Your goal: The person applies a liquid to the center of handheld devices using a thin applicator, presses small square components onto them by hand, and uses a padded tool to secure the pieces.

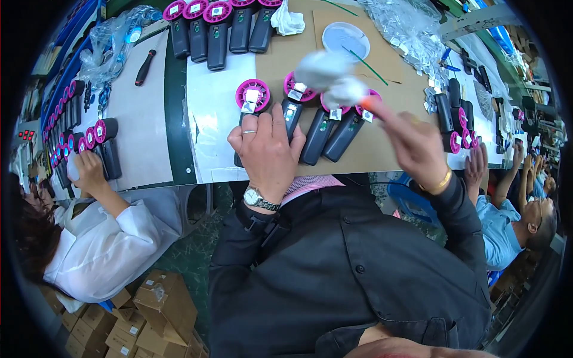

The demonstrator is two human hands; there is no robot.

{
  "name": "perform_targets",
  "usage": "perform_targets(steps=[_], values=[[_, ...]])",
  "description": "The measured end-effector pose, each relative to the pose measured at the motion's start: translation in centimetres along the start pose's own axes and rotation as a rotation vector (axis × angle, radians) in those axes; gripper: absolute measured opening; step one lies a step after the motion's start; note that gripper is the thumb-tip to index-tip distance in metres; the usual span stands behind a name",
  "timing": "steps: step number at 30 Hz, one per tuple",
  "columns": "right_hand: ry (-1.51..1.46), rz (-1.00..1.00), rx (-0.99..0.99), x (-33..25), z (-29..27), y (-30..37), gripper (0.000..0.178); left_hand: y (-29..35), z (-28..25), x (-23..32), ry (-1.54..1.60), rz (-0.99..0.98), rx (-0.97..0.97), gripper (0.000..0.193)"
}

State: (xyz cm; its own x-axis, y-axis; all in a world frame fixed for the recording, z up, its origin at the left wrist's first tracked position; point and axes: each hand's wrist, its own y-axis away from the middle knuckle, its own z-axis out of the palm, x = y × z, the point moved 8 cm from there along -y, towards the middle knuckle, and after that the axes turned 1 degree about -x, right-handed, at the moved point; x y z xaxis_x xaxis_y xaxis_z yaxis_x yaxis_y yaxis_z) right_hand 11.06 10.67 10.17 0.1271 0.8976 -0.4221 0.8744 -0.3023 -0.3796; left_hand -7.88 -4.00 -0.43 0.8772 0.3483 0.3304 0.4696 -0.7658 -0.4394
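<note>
Four-fingers-spread, my left hand (267,149) lies over the black handles of two handheld fans, its thumb and index finger on either side of one fan (292,113). The other fan (252,95), with a pink round head and a silvery square, sticks out beyond its fingers. Blurred by motion, my right hand (418,146) reaches over the right side of the row, with orange at its fingertips. A smeared white cloth-like wad (346,90) is at those fingertips and partly covers the fan heads. Two further fans (319,134) lie beside it, handles toward me.
More pink-headed fans (216,36) lie at the back left, beside a crumpled white cloth (287,21). A round white dish (346,40) and green sticks are behind my right hand. A screwdriver (145,67) lies left. Co-workers sit on both sides; cartons (164,301) stand on the floor.
</note>
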Motion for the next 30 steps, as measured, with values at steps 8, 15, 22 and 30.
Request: perform_targets(steps=[8,15,22,30], values=[[-0.024,0.146,-0.128,1.4,0.9,-0.2,0.055,0.1,0.1,0.0,0.015,0.016,0.013,0.053],[0.067,0.16,-0.202,0.5,1.3,0.4,0.054,-0.1,0.1,0.0,0.0,0.004,-0.009,0.054],[0.019,0.167,-0.168,1.4,1.7,0.1,0.054,0.0,0.3,-0.2,0.0,0.012,0.008,0.055],[-0.104,0.114,-0.025,-0.1,-0.2,-0.6,0.054,0.1,0.5,-0.4,-0.009,-0.019,-0.033,0.056]])
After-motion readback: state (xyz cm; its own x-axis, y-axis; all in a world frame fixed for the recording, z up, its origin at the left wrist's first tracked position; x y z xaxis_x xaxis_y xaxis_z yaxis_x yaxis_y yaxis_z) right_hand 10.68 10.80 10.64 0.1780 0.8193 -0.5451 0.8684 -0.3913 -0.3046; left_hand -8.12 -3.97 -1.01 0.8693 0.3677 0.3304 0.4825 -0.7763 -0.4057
